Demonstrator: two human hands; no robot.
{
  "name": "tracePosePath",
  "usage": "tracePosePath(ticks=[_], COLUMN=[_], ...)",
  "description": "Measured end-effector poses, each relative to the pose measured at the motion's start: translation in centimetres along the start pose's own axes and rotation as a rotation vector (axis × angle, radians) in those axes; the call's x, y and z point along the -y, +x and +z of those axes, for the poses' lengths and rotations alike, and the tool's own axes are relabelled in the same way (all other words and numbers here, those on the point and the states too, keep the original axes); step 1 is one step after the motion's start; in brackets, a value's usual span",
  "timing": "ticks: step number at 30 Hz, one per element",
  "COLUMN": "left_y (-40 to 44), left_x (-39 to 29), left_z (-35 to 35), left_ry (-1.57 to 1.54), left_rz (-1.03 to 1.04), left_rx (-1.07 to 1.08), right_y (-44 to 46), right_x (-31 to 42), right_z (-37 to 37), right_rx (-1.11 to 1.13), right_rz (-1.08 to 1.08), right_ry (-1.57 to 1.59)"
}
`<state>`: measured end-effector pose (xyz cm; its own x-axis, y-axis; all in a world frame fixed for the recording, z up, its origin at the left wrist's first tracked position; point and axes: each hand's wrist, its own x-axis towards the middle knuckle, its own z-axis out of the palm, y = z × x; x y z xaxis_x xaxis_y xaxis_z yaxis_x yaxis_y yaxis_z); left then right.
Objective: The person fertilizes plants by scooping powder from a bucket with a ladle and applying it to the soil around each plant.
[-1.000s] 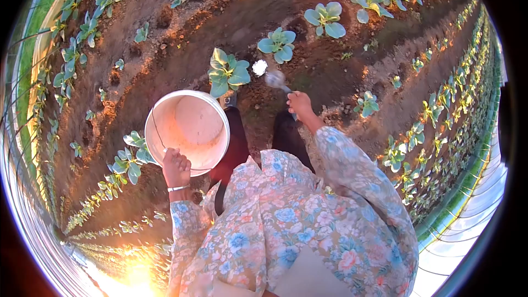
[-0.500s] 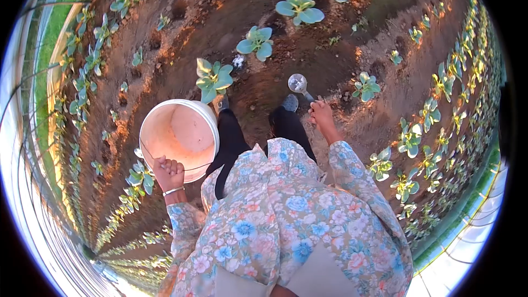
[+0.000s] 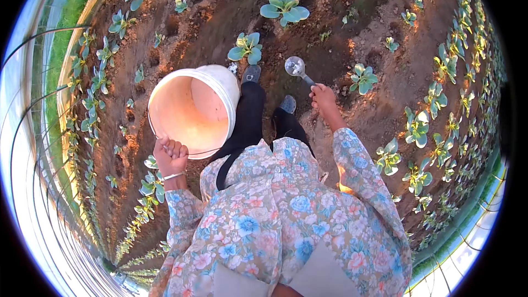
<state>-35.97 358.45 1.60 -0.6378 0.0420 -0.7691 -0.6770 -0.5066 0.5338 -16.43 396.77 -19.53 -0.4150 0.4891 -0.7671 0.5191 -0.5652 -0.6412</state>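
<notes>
Left hand point(image 3: 171, 155): I am clasping the wire handle point(image 3: 204, 154), fingers curled.
Bucket point(image 3: 192, 110): is hanging left of centre, mouth facing me.
Right hand point(image 3: 323, 99): I am gripping the ladle point(image 3: 296, 67), fingers wrapped.
Ladle: is showing at upper centre.

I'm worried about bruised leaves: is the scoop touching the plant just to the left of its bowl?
Apart. The head view shows a strip of brown soil between the scoop and the plant.

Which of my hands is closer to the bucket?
Left: your left hand holds the bucket by its wire handle; your right hand is off to the bucket's right, gripping a ladle.
</notes>
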Motion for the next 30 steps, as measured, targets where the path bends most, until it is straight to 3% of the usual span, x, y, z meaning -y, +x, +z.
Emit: tracePosePath(ticks=[4, 7, 13, 18, 25, 30], left_y=[2.0, 4.6, 8.3, 7.5, 3.3, 3.6], left_x=[-2.6, -4.7, -8.2, -7.2, -3.3, -2.8], left_z=[2.4, 5.4, 8.0, 8.6, 7.4, 7.1], left_ry=[0.064, 0.150, 0.187, 0.137, 0.085, 0.001], left_rz=[0.014, 0.031, 0.020, 0.027, 0.025, -0.047], left_rx=[0.056, 0.058, 0.040, 0.011, -0.011, -0.001], right_y=[-1.0, -1.2, -1.0, -3.1, -3.8, -4.9], right_x=[1.1, 0.3, -1.1, -2.0, -7.3, -7.1], right_z=[0.0, -0.9, -1.0, -3.1, -10.0, -13.4], right_rx=[-0.009, 0.013, -0.139, -0.056, -0.120, -0.205], right_rz=[0.089, 0.014, 0.175, 0.167, 0.140, 0.221], right_ry=[0.120, 0.221, 0.310, 0.504, 0.422, 0.419])
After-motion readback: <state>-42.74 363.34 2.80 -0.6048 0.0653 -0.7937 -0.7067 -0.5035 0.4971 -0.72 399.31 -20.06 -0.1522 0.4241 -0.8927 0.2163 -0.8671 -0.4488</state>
